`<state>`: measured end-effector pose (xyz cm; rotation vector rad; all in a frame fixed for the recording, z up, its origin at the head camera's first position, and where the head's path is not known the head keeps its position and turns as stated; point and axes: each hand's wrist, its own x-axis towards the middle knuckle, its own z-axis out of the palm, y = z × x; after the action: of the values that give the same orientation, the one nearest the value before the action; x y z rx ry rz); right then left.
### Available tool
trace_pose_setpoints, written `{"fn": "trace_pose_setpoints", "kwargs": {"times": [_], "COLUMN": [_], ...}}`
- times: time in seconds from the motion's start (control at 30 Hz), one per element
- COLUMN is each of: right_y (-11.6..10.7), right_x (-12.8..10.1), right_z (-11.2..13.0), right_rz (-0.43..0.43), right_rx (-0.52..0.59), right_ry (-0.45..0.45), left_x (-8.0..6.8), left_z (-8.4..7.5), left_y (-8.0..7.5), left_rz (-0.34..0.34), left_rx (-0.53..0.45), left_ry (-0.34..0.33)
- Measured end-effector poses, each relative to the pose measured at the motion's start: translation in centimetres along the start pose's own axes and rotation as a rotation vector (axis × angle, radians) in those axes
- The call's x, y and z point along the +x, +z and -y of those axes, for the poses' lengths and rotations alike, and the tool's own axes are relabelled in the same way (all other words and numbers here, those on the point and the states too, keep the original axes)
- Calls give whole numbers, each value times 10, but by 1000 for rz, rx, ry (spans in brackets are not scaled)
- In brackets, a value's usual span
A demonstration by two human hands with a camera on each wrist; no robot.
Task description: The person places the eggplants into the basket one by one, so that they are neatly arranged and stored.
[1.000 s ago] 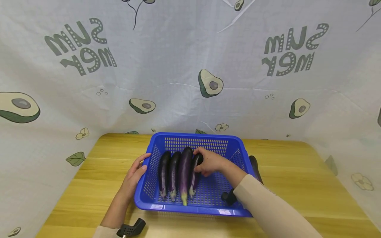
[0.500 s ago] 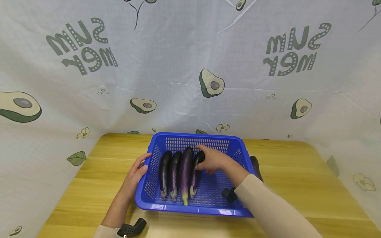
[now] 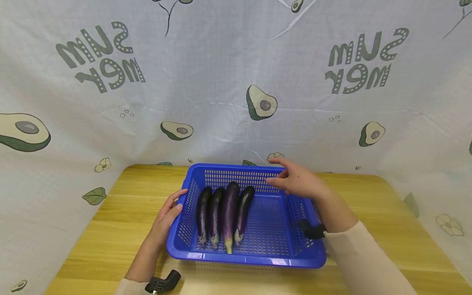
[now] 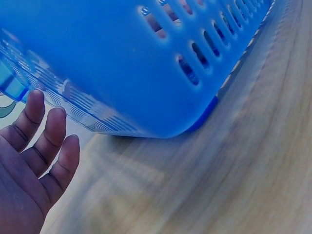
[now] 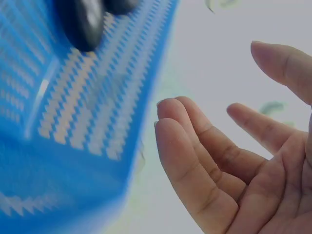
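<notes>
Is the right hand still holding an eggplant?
No. The right hand is open and empty above the basket; all four eggplants lie inside.

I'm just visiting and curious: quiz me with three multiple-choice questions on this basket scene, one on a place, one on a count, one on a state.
1. Where do the eggplants lie in the blue basket?
A. left half
B. right half
C. outside it

2. How many eggplants are in the basket?
A. two
B. four
C. six

3. What is the right hand doing?
A. gripping an eggplant
B. open above the basket's far right part, holding nothing
C. flat on the table

Answers: 1 A, they lie side by side toward the left wall. 2 B, four dark purple ones show. 3 B, its fingers are relaxed and empty; the left hand rests against the basket's left side.
</notes>
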<state>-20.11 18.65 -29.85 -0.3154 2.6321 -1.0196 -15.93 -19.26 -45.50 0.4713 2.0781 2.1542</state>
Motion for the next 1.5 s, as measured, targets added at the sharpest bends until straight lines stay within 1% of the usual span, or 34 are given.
{"fn": "trace_pose_setpoints", "kwargs": {"times": [0.1, 0.2, 0.27, 0.37, 0.47, 0.57, 0.73, 0.87, 1.03, 1.27, 1.5], "right_y": [-17, -30, -35, -38, -35, -27, -7, 6, 17, 26, 31], "right_x": [-21, -40, -49, -60, -68, -71, -72, -70, -66, -63, -62], "right_z": [-15, -38, -54, -80, -105, -127, -152, -162, -166, -166, -163], "right_rz": [-59, -120, -147, -162, -167, -172, -154, -148, -143, -166, -169], "right_rx": [55, 85, 84, 84, 82, 81, 99, 136, 187, 127, 128], "right_ry": [28, 50, 64, 93, 130, 173, 238, 252, 253, 269, 270], "left_x": [0, 0, -1, -1, -1, -1, -2, -2, -2, -2, -3], "left_z": [0, -1, -1, -1, -1, -1, 0, 0, 0, 0, -1], "left_y": [1, 1, 2, 2, 2, 1, 1, 2, 3, 4, 4], "left_rz": [-9, -19, -24, -21, -19, -20, -13, -18, -21, -15, -31], "left_rx": [9, 25, 30, 34, 35, 35, 31, 38, 42, 33, 48], "left_ry": [-6, -13, -13, -6, 1, 1, 3, 3, 1, -2, -13]}}
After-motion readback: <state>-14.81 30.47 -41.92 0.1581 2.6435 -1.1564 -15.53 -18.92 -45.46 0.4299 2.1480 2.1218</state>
